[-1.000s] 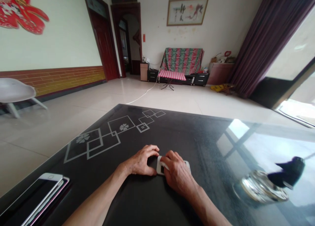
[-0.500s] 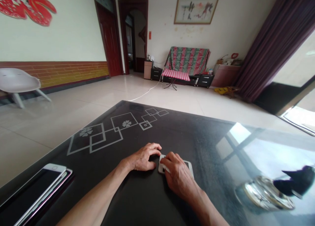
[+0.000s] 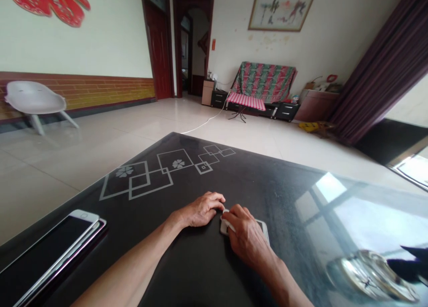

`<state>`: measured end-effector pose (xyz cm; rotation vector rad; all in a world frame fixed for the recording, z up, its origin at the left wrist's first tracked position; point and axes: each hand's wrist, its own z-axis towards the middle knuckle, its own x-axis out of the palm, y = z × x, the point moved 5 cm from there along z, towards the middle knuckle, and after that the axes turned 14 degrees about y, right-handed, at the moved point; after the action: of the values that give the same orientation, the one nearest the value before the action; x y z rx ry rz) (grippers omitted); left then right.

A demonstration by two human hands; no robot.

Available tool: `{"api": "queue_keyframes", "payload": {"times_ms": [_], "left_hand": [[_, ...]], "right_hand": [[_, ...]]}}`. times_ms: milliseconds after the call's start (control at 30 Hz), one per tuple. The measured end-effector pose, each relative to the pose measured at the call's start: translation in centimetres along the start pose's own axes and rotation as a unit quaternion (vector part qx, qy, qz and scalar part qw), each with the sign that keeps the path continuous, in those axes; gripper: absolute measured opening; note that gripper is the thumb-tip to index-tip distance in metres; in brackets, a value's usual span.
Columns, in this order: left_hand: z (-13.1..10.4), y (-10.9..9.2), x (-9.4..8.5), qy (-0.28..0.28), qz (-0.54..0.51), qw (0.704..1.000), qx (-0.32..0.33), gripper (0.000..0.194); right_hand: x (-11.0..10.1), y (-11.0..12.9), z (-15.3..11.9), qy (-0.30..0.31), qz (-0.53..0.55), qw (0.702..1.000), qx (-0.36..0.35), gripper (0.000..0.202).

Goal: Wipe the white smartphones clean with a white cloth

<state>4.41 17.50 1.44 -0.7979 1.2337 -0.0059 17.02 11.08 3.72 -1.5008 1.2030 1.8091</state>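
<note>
A white phone lies on the dark glossy table, largely covered by my right hand. That hand is closed round a small white object, too hidden to identify, over the phone's left end. Just left of it, my left hand rests on the table with bent fingers and holds nothing visible; its fingertips are close to the white object. Two more phones lie stacked at the lower left, the top one white-framed with a dark screen.
A shiny round metal and glass object with a black piece stands at the lower right. Beyond the table are a white chair, a small stool with a striped top and a purple curtain.
The view has shifted, so the room and table items sit differently in the frame. My left thumb has drawn nearer its fingers. The right hand stays on the phone with the white object.
</note>
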Motion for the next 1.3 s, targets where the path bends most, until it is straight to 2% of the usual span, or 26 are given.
{"api": "queue_keyframes", "payload": {"times_ms": [167, 333, 500, 667, 833, 1033, 1300], "left_hand": [[0.1, 0.1, 0.1, 0.000, 0.003, 1.000, -0.003, 0.037], [0.2, 0.3, 0.2, -0.009, 0.016, 1.000, 0.001, 0.038], [0.2, 0.4, 0.3, -0.014, 0.018, 1.000, 0.006, 0.035], [0.2, 0.2, 0.2, -0.012, 0.007, 1.000, -0.001, 0.038], [0.2, 0.0, 0.1, -0.005, 0.001, 1.000, -0.004, 0.039], [0.2, -0.1, -0.1, -0.001, 0.006, 1.000, -0.012, 0.037], [0.2, -0.1, 0.0, -0.001, 0.008, 1.000, -0.007, 0.039]], "right_hand": [[0.1, 0.5, -1.1, 0.025, 0.014, 0.999, -0.025, 0.022], [0.1, -0.5, 0.3, 0.008, 0.009, 1.000, 0.004, 0.025], [0.0, -1.0, 1.1, 0.002, 0.006, 1.000, -0.001, 0.027], [-0.4, -0.2, -0.3, 0.018, -0.001, 0.999, -0.030, 0.024], [-0.5, 0.5, -1.7, 0.042, 0.029, 0.997, -0.059, 0.030], [-0.2, 0.3, -1.3, 0.014, 0.027, 0.999, -0.024, 0.028], [-0.3, 0.7, -1.7, 0.032, 0.040, 0.997, -0.062, 0.029]]}}
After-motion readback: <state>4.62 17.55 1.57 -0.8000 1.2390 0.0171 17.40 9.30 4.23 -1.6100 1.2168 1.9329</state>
